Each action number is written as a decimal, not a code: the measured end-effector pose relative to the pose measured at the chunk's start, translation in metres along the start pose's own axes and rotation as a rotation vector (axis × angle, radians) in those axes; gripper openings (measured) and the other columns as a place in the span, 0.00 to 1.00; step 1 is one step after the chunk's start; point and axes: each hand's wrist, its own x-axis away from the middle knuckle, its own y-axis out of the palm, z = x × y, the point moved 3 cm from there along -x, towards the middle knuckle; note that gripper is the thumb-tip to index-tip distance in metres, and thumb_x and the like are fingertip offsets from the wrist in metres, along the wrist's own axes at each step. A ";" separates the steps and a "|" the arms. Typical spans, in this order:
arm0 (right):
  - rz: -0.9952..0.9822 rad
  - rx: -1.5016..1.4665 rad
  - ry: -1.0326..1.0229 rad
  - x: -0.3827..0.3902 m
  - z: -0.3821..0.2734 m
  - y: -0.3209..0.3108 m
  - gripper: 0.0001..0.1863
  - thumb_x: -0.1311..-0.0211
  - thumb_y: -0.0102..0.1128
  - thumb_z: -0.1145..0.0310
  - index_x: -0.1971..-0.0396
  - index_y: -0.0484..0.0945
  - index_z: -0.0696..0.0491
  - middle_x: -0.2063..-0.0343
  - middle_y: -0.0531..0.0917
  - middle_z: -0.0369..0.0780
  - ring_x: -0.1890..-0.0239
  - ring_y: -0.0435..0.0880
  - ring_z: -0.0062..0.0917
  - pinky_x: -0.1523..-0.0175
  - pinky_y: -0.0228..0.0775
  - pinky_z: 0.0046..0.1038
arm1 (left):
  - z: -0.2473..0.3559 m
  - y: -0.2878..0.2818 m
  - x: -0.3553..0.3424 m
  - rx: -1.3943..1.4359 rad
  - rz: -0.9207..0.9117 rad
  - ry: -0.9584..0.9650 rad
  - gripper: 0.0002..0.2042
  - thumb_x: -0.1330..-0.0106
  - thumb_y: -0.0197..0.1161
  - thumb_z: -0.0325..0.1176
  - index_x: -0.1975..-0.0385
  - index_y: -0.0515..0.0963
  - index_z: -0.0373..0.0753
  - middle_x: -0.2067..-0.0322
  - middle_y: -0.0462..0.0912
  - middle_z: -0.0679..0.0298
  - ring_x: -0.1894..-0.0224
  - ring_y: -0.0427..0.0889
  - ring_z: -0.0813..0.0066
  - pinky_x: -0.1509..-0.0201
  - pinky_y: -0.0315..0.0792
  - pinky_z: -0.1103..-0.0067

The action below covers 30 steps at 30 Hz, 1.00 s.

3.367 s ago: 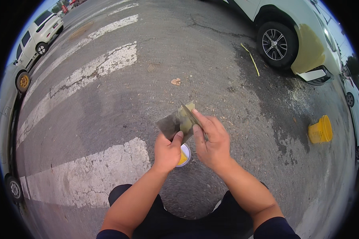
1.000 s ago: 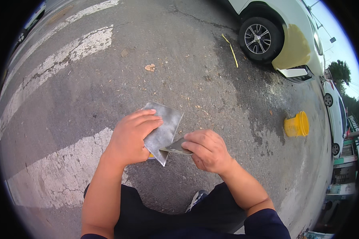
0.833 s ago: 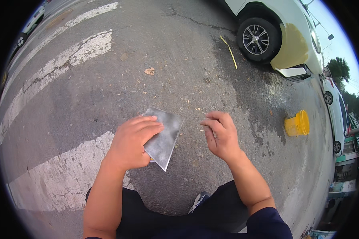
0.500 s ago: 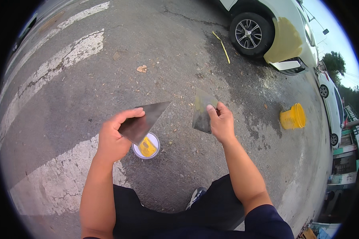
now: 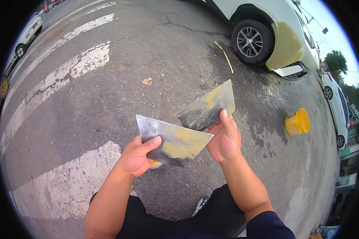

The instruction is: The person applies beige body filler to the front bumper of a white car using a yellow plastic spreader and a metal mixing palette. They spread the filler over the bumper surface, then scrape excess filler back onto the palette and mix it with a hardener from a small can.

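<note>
My left hand (image 5: 137,157) grips a flat putty spreader (image 5: 175,141), thumb on top. Yellowish filler is smeared over its upturned face, with dark grey along the lower part. In my right hand (image 5: 227,139) is a second putty spreader (image 5: 211,104), held higher and tilted, also streaked with yellow filler and dark residue. The left spreader's right corner reaches close to my right palm and overlaps the lower edge of the other one; whether they touch I cannot tell. Below my left hand, a tin (image 5: 155,164) on the ground shows only a sliver of rim and yellow contents.
A yellow bucket (image 5: 297,122) stands on the asphalt at the right. At the upper right is a white car (image 5: 247,8) with a yellowish filler patch (image 5: 286,46) on its body. A yellow strip (image 5: 224,55) lies near its wheel (image 5: 250,42).
Both spreaders have turned to show their yellow-smeared faces and come closer together. My left hand has moved right and down, so its spreader covers most of the tin.
</note>
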 end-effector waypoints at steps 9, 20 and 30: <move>-0.353 0.765 -0.062 0.019 0.000 -0.008 0.11 0.23 0.57 0.70 0.52 0.85 0.58 0.51 0.85 0.39 0.49 0.82 0.21 0.46 0.74 0.27 | 0.008 -0.010 -0.006 -0.158 0.138 0.190 0.10 0.27 0.64 0.29 0.51 0.79 0.34 0.54 0.86 0.60 0.52 0.86 0.70 0.46 0.80 0.68; -0.005 0.756 -0.021 -0.007 -0.003 -0.035 0.12 0.26 0.61 0.68 0.53 0.82 0.61 0.63 0.86 0.34 0.62 0.81 0.12 0.56 0.75 0.21 | 0.034 -0.019 -0.001 -0.033 0.257 0.194 0.15 0.25 0.61 0.34 0.43 0.75 0.39 0.48 0.84 0.61 0.47 0.85 0.65 0.44 0.81 0.63; -0.479 1.424 0.068 0.012 0.002 -0.002 0.10 0.28 0.61 0.70 0.54 0.82 0.60 0.71 0.85 0.31 0.69 0.77 0.11 0.64 0.73 0.23 | 0.035 -0.024 0.003 -0.037 0.224 0.198 0.13 0.27 0.63 0.31 0.46 0.77 0.39 0.50 0.85 0.61 0.48 0.86 0.67 0.45 0.81 0.65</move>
